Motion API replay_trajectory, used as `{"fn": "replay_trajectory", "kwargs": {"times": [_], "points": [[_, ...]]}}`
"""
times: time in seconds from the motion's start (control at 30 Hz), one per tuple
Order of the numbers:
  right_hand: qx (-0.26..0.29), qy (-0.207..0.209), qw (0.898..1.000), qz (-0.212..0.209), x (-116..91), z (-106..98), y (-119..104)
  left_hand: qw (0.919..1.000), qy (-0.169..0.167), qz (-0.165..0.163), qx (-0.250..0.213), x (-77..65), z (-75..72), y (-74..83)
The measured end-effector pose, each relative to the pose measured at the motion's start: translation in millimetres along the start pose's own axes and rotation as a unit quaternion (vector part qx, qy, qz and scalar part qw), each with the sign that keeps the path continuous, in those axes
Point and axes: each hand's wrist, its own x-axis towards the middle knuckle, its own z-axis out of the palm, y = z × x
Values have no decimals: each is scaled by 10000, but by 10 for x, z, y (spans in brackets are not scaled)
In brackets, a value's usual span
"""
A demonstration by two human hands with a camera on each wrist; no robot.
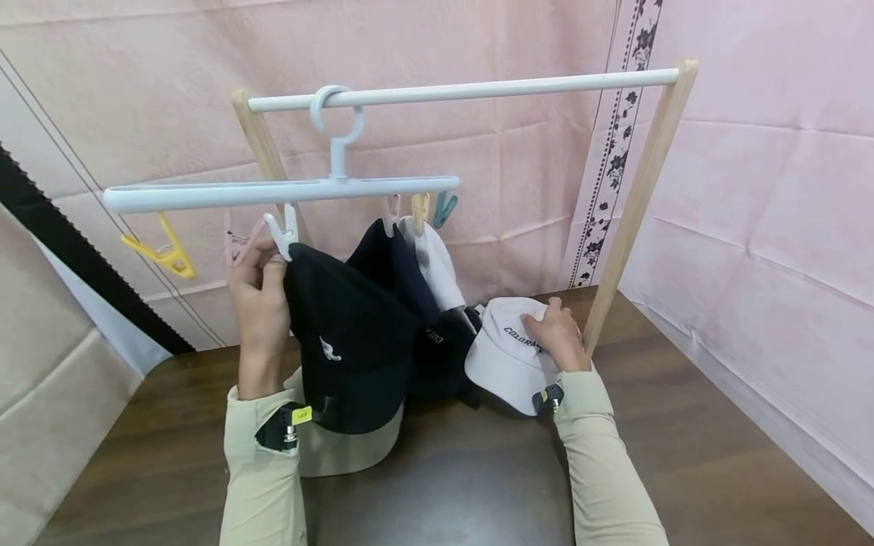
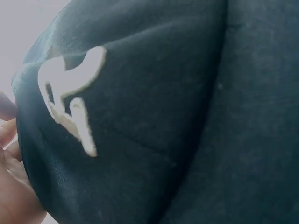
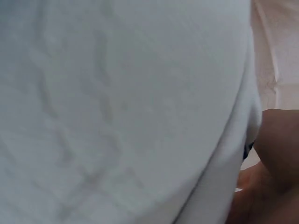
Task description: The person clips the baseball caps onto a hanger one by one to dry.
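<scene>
In the head view, my left hand (image 1: 262, 303) is raised beside a black cap (image 1: 355, 341) with a beige brim. Its curled fingers are at a pink clothespin (image 1: 235, 244), and its thumb is near a white clothespin (image 1: 285, 233) at the cap's upper edge. Whether the fingers pinch anything is hidden. The left wrist view is mostly filled by the black cap's white emblem (image 2: 70, 88) and cloth. My right hand (image 1: 558, 334) grips a white cap (image 1: 501, 360) with dark lettering, thumb on its front. White cloth covers most of the right wrist view.
A pale blue hanger (image 1: 273, 193) hooks over a white rod (image 1: 478, 91) on wooden posts (image 1: 642, 205). A navy cap (image 1: 403, 273) and white cloth (image 1: 437, 265) hang below a pale clothespin (image 1: 391, 212) and a cream clothespin (image 1: 419, 212). Teal (image 1: 445, 208) and yellow clothespins (image 1: 164, 249) hang at the ends.
</scene>
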Motion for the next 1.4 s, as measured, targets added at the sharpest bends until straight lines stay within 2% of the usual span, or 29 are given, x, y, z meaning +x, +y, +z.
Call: {"fn": "replay_trajectory", "kwargs": {"times": [0.13, 0.2, 0.27, 0.37, 0.47, 0.57, 0.6, 0.63, 0.73, 0.8, 0.87, 0.97, 1.07, 1.2, 1.27, 1.3, 1.33, 1.37, 1.4], "points": [[-41, 115, 9999, -39, 14, 3, 30, 9995, -281, 11, 137, -6, 28, 3], [27, 153, 9999, -40, 15, 4, 39, 9992, -365, -104, -113, -16, 39, 15], [139, 149, 9998, -41, 12, 12, 46, 9970, -296, -273, -661, -16, 54, 33], [233, 110, 9996, -114, 19, 34, 79, 9839, -33, -451, -1731, -10, 81, 80], [351, 138, 9991, -177, 25, 56, 129, 9655, 89, -328, -2580, -9, 106, 156], [439, 217, 9986, -196, 30, 77, 162, 9523, 201, -144, -3042, -31, 125, 265], [448, 255, 9985, -183, 33, 86, 166, 9514, 224, -62, -3069, -40, 131, 305], [445, 280, 9985, -166, 37, 95, 168, 9521, 264, -18, -3047, -51, 139, 345], [412, 305, 9987, -60, 58, 125, 168, 9650, 190, 3, -2614, -89, 160, 446], [369, 297, 9989, 18, 71, 137, 167, 9780, -15, -67, -2086, -121, 169, 489], [358, 260, 9990, 108, 79, 147, 167, 9856, -254, -175, -1663, -150, 179, 514], [369, 249, 9988, 217, 83, 141, 167, 9880, -453, -369, -1431, -175, 198, 522], [518, 317, 9979, 238, 78, 121, 173, 9891, -486, -468, -1306, -189, 227, 517], [1005, 409, 9939, 201, 48, 86, 176, 9888, -606, -500, -1272, -213, 266, 516], [1374, 268, 9897, 285, 39, 64, 168, 9787, -851, -639, -1757, -224, 267, 522], [1641, 161, 9857, 338, 36, 54, 165, 9708, -1009, -748, -2042, -228, 264, 530], [1857, 48, 9818, 390, 38, 41, 162, 9591, -1193, -867, -2417, -232, 257, 538], [2082, -94, 9769, 463, 42, 26, 159, 9423, -1390, -1027, -2867, -235, 248, 545], [2358, -216, 9703, 491, 47, 13, 158, 9214, -1596, -1198, -3335, -235, 240, 550]]}}
